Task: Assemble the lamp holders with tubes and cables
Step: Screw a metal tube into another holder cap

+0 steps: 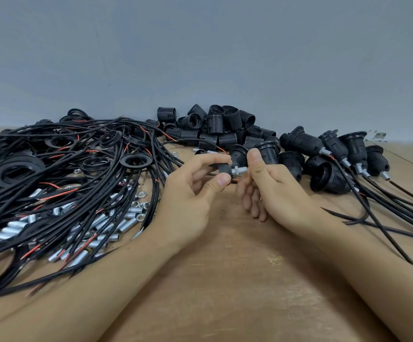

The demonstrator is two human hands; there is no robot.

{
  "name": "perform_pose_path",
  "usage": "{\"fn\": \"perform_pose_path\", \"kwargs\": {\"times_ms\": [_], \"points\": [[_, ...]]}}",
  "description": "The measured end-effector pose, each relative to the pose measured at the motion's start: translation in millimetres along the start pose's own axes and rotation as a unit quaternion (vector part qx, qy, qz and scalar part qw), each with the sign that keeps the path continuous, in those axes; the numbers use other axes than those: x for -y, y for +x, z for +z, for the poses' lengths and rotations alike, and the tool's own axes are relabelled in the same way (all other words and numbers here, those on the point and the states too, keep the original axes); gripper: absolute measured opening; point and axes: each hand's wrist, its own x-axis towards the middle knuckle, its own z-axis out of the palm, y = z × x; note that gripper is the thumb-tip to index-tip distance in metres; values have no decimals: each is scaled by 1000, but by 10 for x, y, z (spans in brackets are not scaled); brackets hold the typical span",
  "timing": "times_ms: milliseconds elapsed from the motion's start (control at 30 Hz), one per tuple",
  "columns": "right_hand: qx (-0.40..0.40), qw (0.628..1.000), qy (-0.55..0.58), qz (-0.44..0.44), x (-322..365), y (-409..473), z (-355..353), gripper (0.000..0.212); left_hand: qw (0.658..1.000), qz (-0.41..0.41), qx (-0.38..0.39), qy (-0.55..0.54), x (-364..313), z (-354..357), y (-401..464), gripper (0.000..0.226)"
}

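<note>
- A plain grey-blue wall (200, 50) closes the far edge of the wooden table (237, 280); all stock lies along that far edge, leaving bare wood at the near edge as my working zone.
- My left hand (190, 191) pinches a black lamp holder base (224, 168) between thumb and forefingers, above the table's centre, so the part cannot turn.
- My right hand (269, 186) pinches the threaded metal tube (241, 169) projecting from that base, thumb on top; the remaining fingers hang loosely curled. This grip suits screwing the tube home, in my judgement.
- Tangled black cables (64, 174), with black rings among them, occupy the far-left corner; loose tubes and nuts (96, 223) lie under and beside them, within left-hand reach.
- Bare threaded holder shells (220, 127) are heaped at the far edge centre.
- Finished holders (336, 156), tubes fitted and cables trailing toward the right edge, are kept apart from raw stock.
</note>
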Motion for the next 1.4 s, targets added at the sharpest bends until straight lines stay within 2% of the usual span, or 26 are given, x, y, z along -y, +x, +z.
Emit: {"fn": "perform_pose_path", "kwargs": {"times_ms": [33, 133, 167, 200, 300, 333, 367, 467, 600, 633, 700, 733, 767, 867, 900, 1000, 1100, 1133, 1167, 1267, 1300, 1400], "points": [[-2, 1000, 9, -11, 1, 5, -9, 61, 1000, -4, -9, -4, 6, -5, 4, 24], [7, 998, 35, -56, 1, 3, -30, 22, 1000, -13, -10, 1, 25, -14, -2, 25], [11, 997, 31, -65, -1, -4, -33, 18, 1000, -15, -7, 3, 27, -12, -7, 25], [9, 997, 25, -67, -12, -7, -30, 24, 1000, -15, -3, 3, 26, -9, -11, 25], [2, 1000, 8, -22, 21, -19, -17, 67, 1000, -6, 2, 6, 12, 2, -14, 25], [4, 1000, 8, -3, 32, -20, -18, 75, 1000, -6, -2, 1, 14, 0, -12, 25], [6, 1000, 7, 1, 31, -18, -20, 76, 1000, -7, -5, -5, 18, -5, -11, 24], [-1, 1000, 22, -21, 15, 1, -23, 46, 1000, -9, -4, -7, 15, -7, -14, 24], [-8, 999, 22, 36, 38, 3, -49, 78, 1000, -10, -3, -4, 14, 11, -14, 24], [1, 999, 32, 33, 48, 2, -61, 71, 1000, -11, -6, -7, 20, 8, -11, 24], [24, 998, 54, -2, 65, 3, -71, 38, 1000, -10, -7, -10, 27, -1, -8, 24], [28, 998, 55, -10, 56, 4, -74, 30, 1000, -8, -4, -8, 25, -2, -11, 24], [25, 998, 48, -7, 32, 7, -73, 35, 1000, -7, 0, -6, 23, 0, -15, 24], [2, 998, 37, 42, 53, 10, -51, 69, 1000, -5, 1, 2, 22, 8, -14, 23], [6, 998, 44, 42, 58, 10, -54, 69, 1000, -6, -3, -1, 23, 8, -10, 23], [31, 998, 45, 11, 51, 14, -69, 47, 1000, -8, -5, -14, 22, 13, -11, 23], [19, 999, 19, 42, 33, 16, -80, 73, 1000, -3, -5, -7, 19, 17, -15, 23], [16, 998, 32, 50, 44, 15, -88, 75, 1000, -3, -8, -9, 20, 14, -12, 22], [23, 997, 50, 46, 61, 12, -95, 69, 1000, -4, -10, -13, 20, 12, -9, 22], [61, 996, 66, 4, 79, 0, -113, 29, 1000, -2, -3, 2, 11, 13, -24, 22], [65, 996, 64, 3, 64, -1, -112, 26, 1000, 7, 2, 17, 1, 10, -34, 23], [41, 996, 67, 28, 51, -3, -59, 48, 994, 62, 24, 89, -43, 4, -59, 26]]}}
